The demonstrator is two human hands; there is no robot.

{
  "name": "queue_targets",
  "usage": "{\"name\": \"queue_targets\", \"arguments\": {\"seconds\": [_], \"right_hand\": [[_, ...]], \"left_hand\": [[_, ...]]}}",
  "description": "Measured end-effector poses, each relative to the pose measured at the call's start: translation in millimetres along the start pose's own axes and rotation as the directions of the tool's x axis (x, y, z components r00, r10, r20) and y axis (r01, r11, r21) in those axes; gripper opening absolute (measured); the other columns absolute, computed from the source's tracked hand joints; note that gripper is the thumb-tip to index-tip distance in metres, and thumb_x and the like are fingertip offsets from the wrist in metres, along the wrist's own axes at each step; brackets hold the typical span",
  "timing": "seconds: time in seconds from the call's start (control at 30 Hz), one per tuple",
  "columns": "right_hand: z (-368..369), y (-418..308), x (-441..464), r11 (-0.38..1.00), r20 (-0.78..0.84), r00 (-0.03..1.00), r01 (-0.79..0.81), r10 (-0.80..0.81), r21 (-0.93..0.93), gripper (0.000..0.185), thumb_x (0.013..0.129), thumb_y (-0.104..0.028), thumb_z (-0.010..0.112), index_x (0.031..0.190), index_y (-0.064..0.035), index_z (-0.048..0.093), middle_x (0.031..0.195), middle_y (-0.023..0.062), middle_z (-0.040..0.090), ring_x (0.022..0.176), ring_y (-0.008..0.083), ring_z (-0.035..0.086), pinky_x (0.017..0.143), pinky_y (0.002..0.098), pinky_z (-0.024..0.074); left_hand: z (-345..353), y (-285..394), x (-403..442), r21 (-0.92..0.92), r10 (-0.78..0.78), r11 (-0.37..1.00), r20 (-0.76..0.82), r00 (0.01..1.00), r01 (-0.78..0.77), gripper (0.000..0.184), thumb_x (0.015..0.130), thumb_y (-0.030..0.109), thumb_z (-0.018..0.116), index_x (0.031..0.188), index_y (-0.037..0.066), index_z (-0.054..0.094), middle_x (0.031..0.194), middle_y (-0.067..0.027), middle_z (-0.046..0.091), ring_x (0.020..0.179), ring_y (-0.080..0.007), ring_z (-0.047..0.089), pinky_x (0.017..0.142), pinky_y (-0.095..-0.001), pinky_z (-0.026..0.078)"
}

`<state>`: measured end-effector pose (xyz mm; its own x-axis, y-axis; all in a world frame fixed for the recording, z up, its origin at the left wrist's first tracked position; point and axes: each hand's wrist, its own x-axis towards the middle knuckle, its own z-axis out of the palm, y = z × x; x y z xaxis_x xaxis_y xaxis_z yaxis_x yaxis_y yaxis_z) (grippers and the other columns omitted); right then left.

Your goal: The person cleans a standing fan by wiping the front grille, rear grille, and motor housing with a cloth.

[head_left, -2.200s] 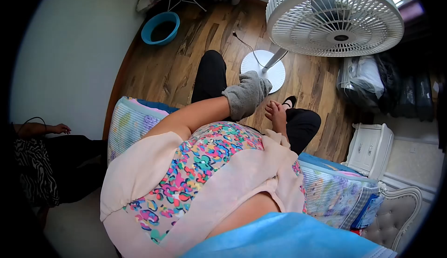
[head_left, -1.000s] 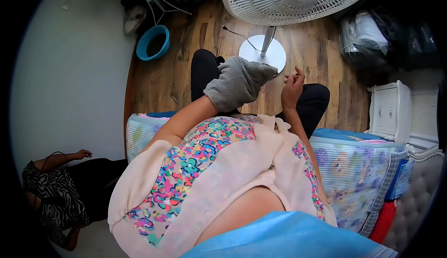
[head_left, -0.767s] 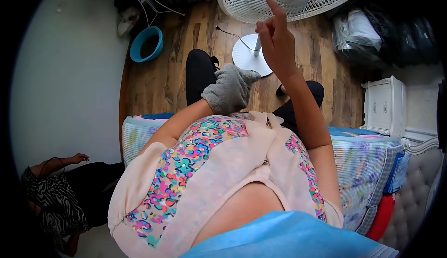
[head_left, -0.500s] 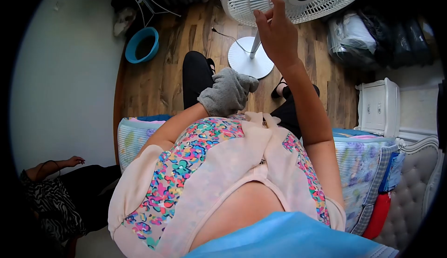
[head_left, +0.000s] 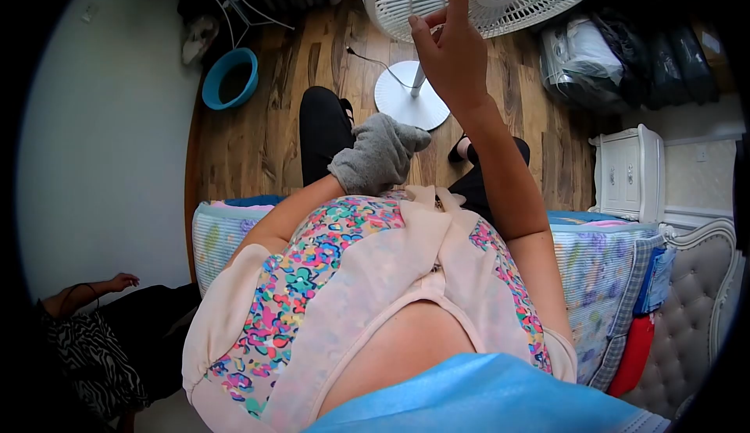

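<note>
A grey fluffy cloth (head_left: 379, 155) covers my left hand (head_left: 383, 148) like a mitt, in front of my belly; the fingers inside are hidden. My right hand (head_left: 453, 46) is raised in front of the white standing fan (head_left: 539, 3), its index finger stretched out and its thumb apart, with nothing seen in it. Whether it touches the fan cannot be told. The fan's round white base (head_left: 402, 105) stands on the floor beyond the cloth.
A blue basin (head_left: 248, 81) stands by the left wall. Bagged items (head_left: 590, 58) and a white cabinet (head_left: 629, 175) are at the right. I sit on a bed (head_left: 594, 277) with a grey headboard (head_left: 691, 316). Another person's hand (head_left: 123, 281) shows at the left.
My right hand has risen from beside my knee to in front of the fan. My left hand, in the cloth, has drawn slightly back toward my body. The view has shifted.
</note>
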<state>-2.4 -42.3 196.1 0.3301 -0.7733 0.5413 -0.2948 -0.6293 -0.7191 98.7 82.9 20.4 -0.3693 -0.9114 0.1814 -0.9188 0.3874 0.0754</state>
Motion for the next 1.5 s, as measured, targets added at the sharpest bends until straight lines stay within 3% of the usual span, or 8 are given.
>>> {"name": "queue_targets", "arguments": {"seconds": [0.2, 0.3, 0.4, 0.6, 0.7, 0.87, 1.2, 1.5], "right_hand": [[0.5, 19.4, 2.1, 0.973, -0.007, 0.981, 0.19, -0.192, -0.132, 0.052, 0.096, -0.021, 0.064, 0.141, -0.0092, 0.041, 0.08, 0.0045, 0.067, 0.06, 0.0152, 0.065, 0.054, 0.0298, 0.0517], [-5.1, 11.9, 5.0, 0.974, -0.055, 0.981, 0.175, -0.184, -0.143, 0.053, 0.095, -0.021, 0.065, 0.141, -0.0081, 0.042, 0.081, 0.0045, 0.068, 0.06, 0.0147, 0.065, 0.055, 0.0295, 0.0521], [-7.4, -3.0, 9.3, 0.995, -0.064, 0.994, 0.086, -0.089, -0.046, 0.06, 0.088, -0.01, 0.067, 0.142, -0.0065, 0.043, 0.074, 0.0095, 0.065, 0.059, 0.0255, 0.064, 0.056, 0.0378, 0.0497], [-13.8, -7.7, 11.2, 0.995, -0.116, 0.989, 0.082, -0.089, -0.06, 0.058, 0.088, -0.011, 0.068, 0.14, -0.0043, 0.044, 0.069, 0.0066, 0.063, 0.054, 0.0225, 0.062, 0.052, 0.0367, 0.0482], [-18.3, -14.8, 3.9, 0.995, 0.002, 0.995, -0.101, 0.101, -0.023, 0.054, 0.09, -0.011, 0.065, 0.14, -0.003, 0.046, 0.09, 0.0106, 0.068, 0.079, 0.0238, 0.069, 0.073, 0.0365, 0.0543], [2.8, -12.3, -19.9, 0.979, 0.07, 0.977, 0.2, -0.201, 0.021, 0.042, 0.092, -0.016, 0.069, 0.131, -0.0122, 0.056, 0.075, 0.0055, 0.067, 0.056, 0.015, 0.063, 0.052, 0.0309, 0.0492], [21.7, 125.9, -127.8, 0.647, 0.411, 0.768, -0.637, 0.491, 0.418, 0.02, 0.1, -0.02, 0.059, 0.109, -0.0042, 0.066, 0.083, 0.002, 0.065, 0.065, 0.0058, 0.055, 0.06, 0.0213, 0.0451], [67.0, 241.3, -246.6, 0.503, 0.573, 0.411, -0.864, 0.709, -0.004, 0.025, 0.1, -0.022, 0.055, 0.115, -0.0033, 0.063, 0.088, 0.0076, 0.069, 0.073, 0.0158, 0.064, 0.065, 0.0289, 0.0506]], "left_hand": [[55.0, -13.6, -4.7, -0.762, -0.065, 0.629, 0.148, 0.987, 0.156, 0.01, 0.094, 0.013, 0.057, 0.102, 0.01, 0.052, 0.075, 0.0104, 0.04, 0.064, 0.0, 0.043, 0.053, -0.0235, 0.039], [72.6, -17.1, -3.5, -0.407, 0.003, 0.914, -0.026, 1.0, -0.013, 0.004, 0.097, 0.01, 0.054, 0.098, 0.011, 0.05, 0.076, 0.011, 0.039, 0.064, -0.0007, 0.041, 0.055, -0.0222, 0.042], [103.2, -28.1, -3.0, -0.787, 0.04, 0.602, 0.199, 0.979, 0.135, 0.005, 0.096, 0.012, 0.055, 0.097, 0.012, 0.049, 0.076, 0.0113, 0.037, 0.063, -0.0003, 0.041, 0.053, -0.0233, 0.039], [0.9, -4.1, 8.6, -0.472, -0.103, 0.866, 0.155, 0.982, 0.166, 0.024, 0.087, 0.006, 0.065, 0.111, 0.006, 0.07, 0.083, 0.0023, 0.07, 0.066, -0.0066, 0.057, 0.054, -0.0252, 0.045], [49.1, -7.4, -3.0, -0.055, 0.062, 0.996, -0.111, 0.992, -0.068, 0.007, 0.094, 0.013, 0.055, 0.098, 0.013, 0.05, 0.075, 0.0126, 0.035, 0.06, -0.0013, 0.038, 0.049, -0.0269, 0.033], [-4.7, -0.2, 6.8, -0.09, -0.036, 0.995, 0.094, 0.995, 0.045, 0.016, 0.087, 0.016, 0.058, 0.102, 0.013, 0.058, 0.073, 0.0037, 0.051, 0.058, -0.0138, 0.052, 0.051, -0.0337, 0.038], [-32.2, -13.9, 17.4, 0.096, -0.075, 0.993, 0.135, 0.988, 0.062, 0.034, 0.082, 0.024, 0.063, 0.114, 0.012, 0.058, 0.086, -0.002, 0.062, 0.069, -0.0198, 0.06, 0.062, -0.0379, 0.043], [-38.4, -12.1, 40.4, 0.028, 0.051, 0.998, 0.085, 0.995, -0.054, 0.035, 0.083, 0.024, 0.064, 0.115, 0.009, 0.059, 0.096, -0.0039, 0.064, 0.078, -0.0192, 0.062, 0.069, -0.0366, 0.045]]}}
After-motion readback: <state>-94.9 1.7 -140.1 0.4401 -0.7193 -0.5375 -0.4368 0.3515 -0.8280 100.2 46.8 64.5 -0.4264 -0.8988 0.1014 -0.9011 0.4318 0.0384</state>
